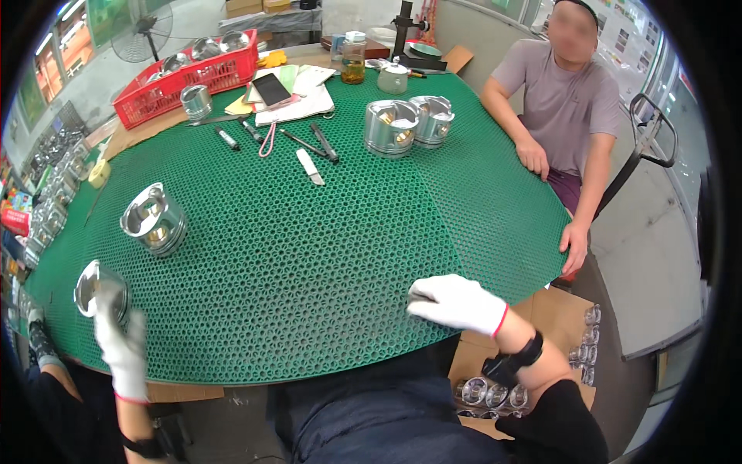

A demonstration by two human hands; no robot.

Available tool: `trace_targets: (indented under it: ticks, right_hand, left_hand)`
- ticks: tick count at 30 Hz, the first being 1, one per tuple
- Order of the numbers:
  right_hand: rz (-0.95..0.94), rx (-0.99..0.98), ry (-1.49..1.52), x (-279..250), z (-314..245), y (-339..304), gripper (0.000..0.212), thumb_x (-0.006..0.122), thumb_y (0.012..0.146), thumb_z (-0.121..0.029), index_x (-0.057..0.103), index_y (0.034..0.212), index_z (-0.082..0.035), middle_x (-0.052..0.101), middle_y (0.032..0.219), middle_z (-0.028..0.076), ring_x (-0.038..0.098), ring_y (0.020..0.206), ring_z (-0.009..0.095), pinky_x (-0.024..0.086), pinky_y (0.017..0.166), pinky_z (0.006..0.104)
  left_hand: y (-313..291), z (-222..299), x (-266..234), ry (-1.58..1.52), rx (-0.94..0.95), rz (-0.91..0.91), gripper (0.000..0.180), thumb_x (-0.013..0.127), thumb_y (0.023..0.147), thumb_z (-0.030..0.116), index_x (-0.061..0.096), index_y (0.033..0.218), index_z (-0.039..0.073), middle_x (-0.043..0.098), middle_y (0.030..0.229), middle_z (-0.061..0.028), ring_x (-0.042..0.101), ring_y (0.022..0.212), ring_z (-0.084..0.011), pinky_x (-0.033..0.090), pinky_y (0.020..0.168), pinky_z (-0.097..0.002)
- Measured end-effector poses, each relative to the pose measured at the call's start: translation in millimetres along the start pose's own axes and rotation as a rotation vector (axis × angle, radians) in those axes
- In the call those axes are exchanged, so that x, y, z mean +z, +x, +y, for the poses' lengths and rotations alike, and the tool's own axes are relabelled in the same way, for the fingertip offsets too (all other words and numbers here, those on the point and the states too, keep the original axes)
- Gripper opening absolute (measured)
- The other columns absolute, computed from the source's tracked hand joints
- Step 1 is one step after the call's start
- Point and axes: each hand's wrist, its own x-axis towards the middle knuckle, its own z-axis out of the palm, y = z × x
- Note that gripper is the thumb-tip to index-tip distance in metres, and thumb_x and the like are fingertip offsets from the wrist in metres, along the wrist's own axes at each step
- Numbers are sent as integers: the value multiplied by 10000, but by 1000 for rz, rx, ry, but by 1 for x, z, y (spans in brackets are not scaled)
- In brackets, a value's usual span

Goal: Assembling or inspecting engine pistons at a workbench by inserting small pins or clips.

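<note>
My left hand (121,348), in a white glove with a red cuff edge, is at the table's near left. Its smeared fingers reach over the near side of a silver metal piston (80,292); I cannot tell whether they grip it. A second piston (157,224) stands just beyond, tilted in view, its hollow top facing up. Over the near edge of the green mat, my right hand (456,303) hovers or rests in a matching glove. Its fingers are loosely bent, with a small gap between thumb and forefinger and nothing seen in it.
Two pistons (390,131) stand at the far right. A utility knife (311,167), pens and markers (227,139) lie mid-table. Behind them are papers with a phone (271,90) and a red crate (185,81) of pistons. A person sits at right; boxed pistons (495,396) are below.
</note>
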Motion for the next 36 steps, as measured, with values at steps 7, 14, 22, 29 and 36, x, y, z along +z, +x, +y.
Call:
trace_targets:
  ticks: [7,14,22,29,36]
  right_hand:
    - [271,153,572,-106,3,83,417,485,949,-405,599,1198,-90,572,723,10,429,485,24,310,408,178]
    - [450,233,1252,-105,80,207,318,555,983,-252,551,1270,-115,592,1188,40,630,758,137,334,433,170]
    - [480,160,1534,-80,49,186,261,531,1002,-214,581,1215,-70,581,985,-2,456,591,40,327,405,152]
    - [51,125,1528,-72,-58,72,290,518,1008,-218,568,1224,-30,653,1006,74,550,572,22,355,368,151]
    - [-492,-25,977,-50,-111,54,454,486,1004,-280,485,1311,54,693,918,136,462,368,61,314,319,174]
  left_hand:
    - [-55,122,65,-133,25,-414,424,753,704,225,631,1088,92,556,1273,-180,530,1162,-415,416,1001,-494]
    - [-57,121,73,-84,99,-360,338,713,728,223,625,1016,70,605,1116,-144,591,1041,-358,446,978,-513]
    - [-57,122,71,-93,106,-325,381,742,696,182,619,1039,72,619,1114,-127,597,1038,-355,450,980,-487]
    - [-52,118,70,-458,-62,-290,551,757,799,299,575,1229,7,582,1254,-197,565,1147,-365,463,979,-447]
    - [-27,163,73,-751,206,-468,869,755,706,618,550,1279,-2,597,1247,-200,541,1217,-393,410,1044,-484]
